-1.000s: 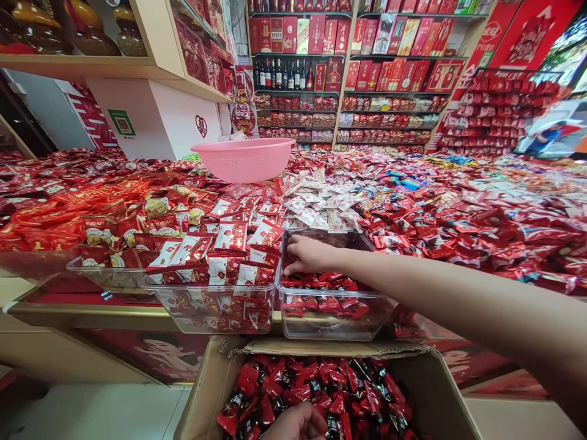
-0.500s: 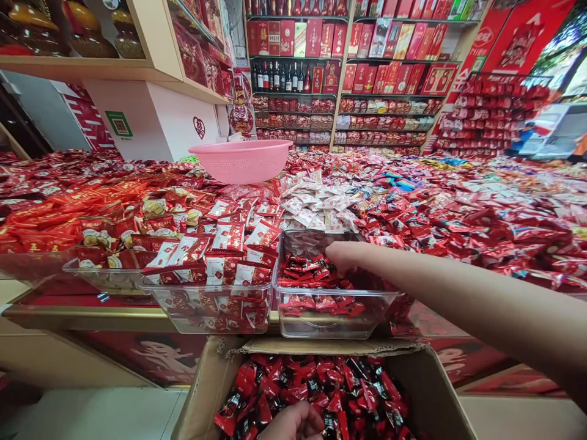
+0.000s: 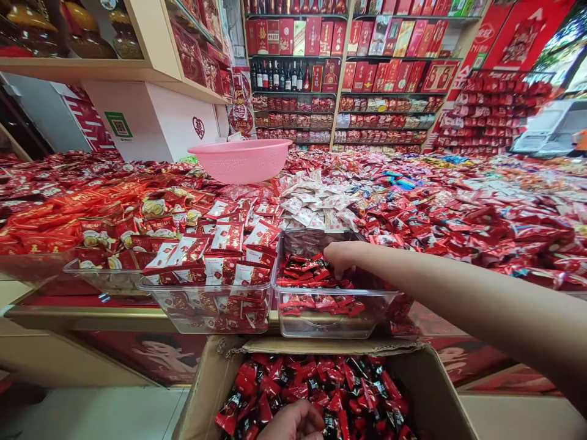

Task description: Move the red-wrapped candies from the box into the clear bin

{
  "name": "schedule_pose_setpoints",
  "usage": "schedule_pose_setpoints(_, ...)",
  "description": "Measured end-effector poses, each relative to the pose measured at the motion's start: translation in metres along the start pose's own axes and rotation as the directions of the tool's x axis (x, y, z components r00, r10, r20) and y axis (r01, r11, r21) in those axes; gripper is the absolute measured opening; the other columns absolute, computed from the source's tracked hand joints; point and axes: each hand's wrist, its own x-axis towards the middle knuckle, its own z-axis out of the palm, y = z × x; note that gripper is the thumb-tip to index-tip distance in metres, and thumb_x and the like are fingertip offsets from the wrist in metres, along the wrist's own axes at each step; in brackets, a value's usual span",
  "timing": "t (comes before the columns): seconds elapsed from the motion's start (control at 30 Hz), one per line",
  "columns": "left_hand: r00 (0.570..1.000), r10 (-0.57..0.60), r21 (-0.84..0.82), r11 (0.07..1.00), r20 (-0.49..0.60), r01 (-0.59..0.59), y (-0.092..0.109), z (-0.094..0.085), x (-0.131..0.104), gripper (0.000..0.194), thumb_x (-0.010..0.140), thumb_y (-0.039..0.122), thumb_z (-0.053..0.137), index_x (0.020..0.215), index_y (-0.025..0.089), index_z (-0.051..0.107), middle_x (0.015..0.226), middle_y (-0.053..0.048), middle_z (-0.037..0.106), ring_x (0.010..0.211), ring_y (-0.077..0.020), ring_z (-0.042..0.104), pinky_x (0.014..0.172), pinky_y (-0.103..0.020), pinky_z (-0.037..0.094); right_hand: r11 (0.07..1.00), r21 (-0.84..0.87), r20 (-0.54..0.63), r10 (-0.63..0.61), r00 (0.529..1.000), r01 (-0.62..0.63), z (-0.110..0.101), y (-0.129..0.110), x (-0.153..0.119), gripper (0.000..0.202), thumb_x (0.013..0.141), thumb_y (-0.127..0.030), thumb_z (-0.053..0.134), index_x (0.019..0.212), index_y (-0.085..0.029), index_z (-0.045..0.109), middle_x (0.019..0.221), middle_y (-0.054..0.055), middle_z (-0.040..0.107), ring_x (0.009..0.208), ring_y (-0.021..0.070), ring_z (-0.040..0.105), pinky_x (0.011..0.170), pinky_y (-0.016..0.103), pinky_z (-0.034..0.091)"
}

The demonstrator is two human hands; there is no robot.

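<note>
My right hand [image 3: 343,255] reaches from the right into a clear plastic bin [image 3: 323,327]. Its fingers are bent down and held together over small red-and-black wrapped candies [image 3: 305,272] in the bin; whatever is under the fingertips is hidden. At the bottom of the view, my left hand [image 3: 292,423] rests with curled fingers on more red-and-black wrapped candies [image 3: 339,385], inside an open cardboard box [image 3: 435,391]. What those fingers hold, if anything, cannot be made out. The box stands just in front of the bin.
Left of this bin stands another clear bin [image 3: 206,311] heaped with red-and-white packets [image 3: 224,238]. White packets [image 3: 316,201] lie behind. A pink colander [image 3: 243,162] sits on the candy piles. Red packets [image 3: 468,226] spread to the right. Shelves [image 3: 298,91] with boxes and bottles line the back.
My right hand has shifted very slightly to the left inside the bin. My left hand stays in the same place in the box.
</note>
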Motion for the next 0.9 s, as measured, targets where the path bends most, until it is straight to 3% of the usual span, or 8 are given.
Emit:
schedule_pose_setpoints(0.13,0.995,0.023,0.051,0.999,-0.094,-0.019,0.002,0.001,0.002,0.015,0.068,0.023,0.049,0.081,0.016,0.052,0.064,0.003,0.049,0.061,-0.0104,0.046,0.057,-0.019,0.036,0.998,-0.061,-0.045,-0.022,0.999,0.019,-0.012,0.006,-0.007,0.029,0.049,-0.032,0.068,0.062,-0.007,0.063,0.061,0.01,0.059,0.069,0.0223,0.056,0.055,0.026,0.039)
schedule_pose_setpoints(0.27,0.96,0.163,0.342,0.937,-0.228,-0.078,0.006,0.0,-0.003,0.016,0.071,0.023,0.045,0.083,0.019,0.055,0.077,0.0,0.055,0.07,-0.0132,0.049,0.065,-0.022,0.038,0.997,-0.077,-0.344,-0.056,0.937,0.031,-0.022,0.0,-0.051,0.028,0.066,-0.037,0.054,0.072,-0.01,0.061,0.067,0.009,0.058,0.062,0.0177,0.053,0.05,0.025,0.035)
schedule_pose_setpoints(0.4,0.98,0.16,0.631,0.774,-0.117,-0.051,0.006,0.001,-0.008,0.033,0.064,0.032,0.054,0.097,0.025,0.056,0.098,-0.005,0.053,0.088,-0.0218,0.048,0.077,-0.028,0.036,0.97,-0.039,-0.634,-0.209,0.744,0.239,0.012,-0.022,-0.112,0.026,0.076,-0.036,0.042,0.073,-0.015,0.056,0.068,0.005,0.056,0.061,0.0133,0.049,0.054,0.024,0.037)
schedule_pose_setpoints(0.53,0.993,0.054,0.732,0.68,-0.108,0.042,0.002,0.01,-0.004,0.043,0.061,0.028,0.055,0.104,0.028,0.052,0.101,-0.007,0.051,0.086,-0.0266,0.05,0.074,-0.035,0.037,0.987,-0.022,-0.906,-0.087,0.414,0.158,0.08,-0.046,-0.14,0.016,0.076,-0.016,0.041,0.088,-0.015,0.052,0.095,0.011,0.053,0.09,0.0217,0.043,0.075,0.037,0.035)
schedule_pose_setpoints(0.6,0.987,0.044,0.745,0.661,-0.157,0.089,0.0,0.015,-0.001,0.052,0.057,0.018,0.055,0.107,0.028,0.049,0.103,-0.006,0.05,0.09,-0.0273,0.048,0.077,-0.036,0.035,0.955,-0.058,-0.92,-0.165,0.357,0.291,0.115,-0.057,-0.139,0.019,0.076,-0.014,0.041,0.092,-0.017,0.051,0.102,0.01,0.051,0.096,0.0217,0.039,0.08,0.038,0.034)
schedule_pose_setpoints(0.7,0.974,0.034,0.771,0.617,-0.222,0.154,0.002,0.021,0.001,0.054,0.05,0.014,0.056,0.103,0.023,0.052,0.104,-0.007,0.05,0.097,-0.0301,0.04,0.08,-0.04,0.032,0.885,0.026,-0.794,-0.265,0.548,0.465,0.165,-0.076,-0.124,0.017,0.074,-0.014,0.042,0.087,-0.019,0.053,0.095,0.007,0.054,0.087,0.0182,0.045,0.078,0.033,0.037)
schedule_pose_setpoints(0.8,0.973,0.053,0.792,0.592,-0.223,0.149,0.007,0.024,-0.001,0.049,0.047,0.013,0.058,0.096,0.019,0.055,0.101,-0.009,0.052,0.096,-0.0312,0.038,0.077,-0.04,0.032,0.905,0.294,-0.56,-0.098,0.823,0.308,0.211,-0.094,-0.099,0.037,0.064,-0.019,0.054,0.1,-0.016,0.05,0.108,0.011,0.047,0.096,0.0244,0.042,0.081,0.036,0.037)
schedule_pose_setpoints(0.9,0.97,0.112,0.793,0.599,-0.218,0.109,0.011,0.024,-0.006,0.034,0.049,0.012,0.059,0.083,0.017,0.058,0.088,-0.007,0.056,0.085,-0.0258,0.042,0.073,-0.035,0.034,0.892,0.413,-0.42,0.009,0.907,0.183,0.242,-0.106,-0.08,0.059,0.056,-0.016,0.058,0.112,-0.019,0.043,0.115,0.01,0.042,0.102,0.0284,0.038,0.082,0.038,0.036)
